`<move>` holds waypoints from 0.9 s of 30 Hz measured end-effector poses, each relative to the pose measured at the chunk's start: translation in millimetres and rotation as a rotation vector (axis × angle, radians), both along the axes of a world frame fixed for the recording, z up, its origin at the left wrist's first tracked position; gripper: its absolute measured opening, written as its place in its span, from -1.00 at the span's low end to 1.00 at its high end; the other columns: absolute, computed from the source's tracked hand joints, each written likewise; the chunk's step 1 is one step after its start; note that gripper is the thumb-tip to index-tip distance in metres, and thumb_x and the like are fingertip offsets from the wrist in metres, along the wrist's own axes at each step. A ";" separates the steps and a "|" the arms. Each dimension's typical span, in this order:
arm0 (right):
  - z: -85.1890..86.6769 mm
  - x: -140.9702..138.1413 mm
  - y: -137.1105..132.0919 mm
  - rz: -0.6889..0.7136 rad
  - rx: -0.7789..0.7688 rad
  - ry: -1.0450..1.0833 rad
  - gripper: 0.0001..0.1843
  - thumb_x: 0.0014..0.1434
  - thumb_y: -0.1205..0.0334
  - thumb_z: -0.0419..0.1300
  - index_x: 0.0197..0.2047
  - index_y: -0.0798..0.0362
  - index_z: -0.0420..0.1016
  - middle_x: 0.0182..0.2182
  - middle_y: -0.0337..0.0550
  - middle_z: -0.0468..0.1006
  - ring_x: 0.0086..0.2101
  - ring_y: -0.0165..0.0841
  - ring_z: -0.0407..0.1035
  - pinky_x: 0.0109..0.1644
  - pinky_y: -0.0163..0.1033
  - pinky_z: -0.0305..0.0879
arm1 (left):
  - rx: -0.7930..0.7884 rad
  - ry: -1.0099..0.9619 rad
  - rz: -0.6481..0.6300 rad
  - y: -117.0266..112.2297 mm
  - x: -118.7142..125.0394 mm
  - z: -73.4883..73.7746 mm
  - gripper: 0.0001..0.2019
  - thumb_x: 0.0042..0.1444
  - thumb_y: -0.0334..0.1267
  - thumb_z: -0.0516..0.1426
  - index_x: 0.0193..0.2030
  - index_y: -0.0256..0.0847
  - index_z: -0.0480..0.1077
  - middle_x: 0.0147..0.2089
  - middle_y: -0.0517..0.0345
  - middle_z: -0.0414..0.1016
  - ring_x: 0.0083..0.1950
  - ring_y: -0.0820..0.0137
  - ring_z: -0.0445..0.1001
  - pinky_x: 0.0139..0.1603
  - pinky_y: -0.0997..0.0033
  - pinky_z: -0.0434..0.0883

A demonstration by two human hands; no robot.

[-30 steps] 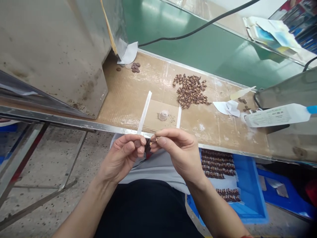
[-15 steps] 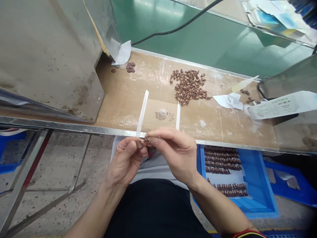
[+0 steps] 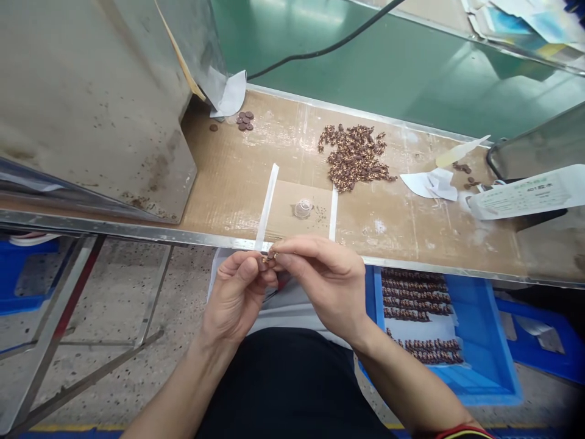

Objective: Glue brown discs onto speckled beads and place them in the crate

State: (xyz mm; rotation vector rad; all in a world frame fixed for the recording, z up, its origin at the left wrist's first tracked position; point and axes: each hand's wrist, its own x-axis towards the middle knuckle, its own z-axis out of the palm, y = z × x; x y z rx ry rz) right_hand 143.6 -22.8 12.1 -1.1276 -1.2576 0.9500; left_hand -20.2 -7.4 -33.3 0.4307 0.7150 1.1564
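Sm. brown piece w/ gold bits (image 3: 269, 259) is btwn the two hands, right at the fingertips, just off the metal front edge of the cardboard-topped bench (image 3: 393, 228). L hand (image 3: 235, 292) pinches it from the L, thumb vs. index; R hand (image 3: 322, 283) pinches from the R, thumb & index tips closed on it. Where one part ends & the next starts is too sm. to tell, fingers partly cover it.

Straight beyond the hands: clear round plastic cup (image 3: 302, 208) on flat brown cardboard, white tape strip (image 3: 267, 204) to its L, dark specks by it. Farther, a bit R: loose, knobbly heap of brown-&-gold pieces (image 3: 359, 158). Far L: flat, smooth round brown discs (image 3: 245, 121) nr curled white paper (image 3: 234, 94). R end of bench: creased paper sheet (image 3: 432, 184), pale translucent pointed tube (image 3: 459, 152), white bottle (image 3: 530, 192) w/ printed label. Below bench, R of R hand: blue plastic crate (image 3: 487, 341) w/ tidy rows of brown-&-gold pieces on smooth white sheets
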 end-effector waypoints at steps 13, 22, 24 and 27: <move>2.5 0.5 -2.2 0.015 0.067 -0.062 -0.73 0.49 0.36 0.43 0.08 -0.23 0.84 -0.06 -0.29 0.84 -0.09 -0.27 0.76 0.14 -0.11 0.76 | -0.041 0.008 0.024 -3.5 -0.5 1.0 -0.76 0.07 -0.12 0.66 -0.23 -0.10 0.80 -0.33 0.18 0.78 -0.39 0.45 0.71 -0.31 0.56 0.70; -11.7 -5.1 -8.9 -0.097 0.205 -0.099 -0.64 0.44 0.40 0.47 0.13 -0.28 0.84 -0.04 -0.29 0.86 -0.05 -0.18 0.79 0.13 -0.03 0.81 | -0.045 0.057 0.061 -6.8 3.3 11.9 -0.75 0.04 -0.14 0.67 -0.23 -0.11 0.80 -0.32 0.19 0.81 -0.37 0.42 0.77 -0.28 0.59 0.72; -12.1 -4.7 -9.1 -0.096 0.192 -0.110 -0.64 0.47 0.41 0.44 0.13 -0.29 0.84 -0.04 -0.30 0.86 -0.04 -0.19 0.79 0.14 -0.03 0.82 | -0.053 0.080 0.058 -7.0 2.7 13.6 -0.74 0.03 -0.13 0.67 -0.23 -0.12 0.80 -0.32 0.18 0.80 -0.37 0.40 0.77 -0.28 0.58 0.73; -11.5 -3.5 -9.1 -0.092 0.201 -0.116 -0.61 0.47 0.42 0.43 0.15 -0.32 0.82 -0.03 -0.30 0.85 -0.03 -0.20 0.79 0.14 -0.03 0.82 | -0.063 0.104 0.046 -6.7 1.1 16.0 -0.73 0.04 -0.11 0.67 -0.24 -0.13 0.80 -0.31 0.16 0.80 -0.37 0.38 0.78 -0.27 0.55 0.74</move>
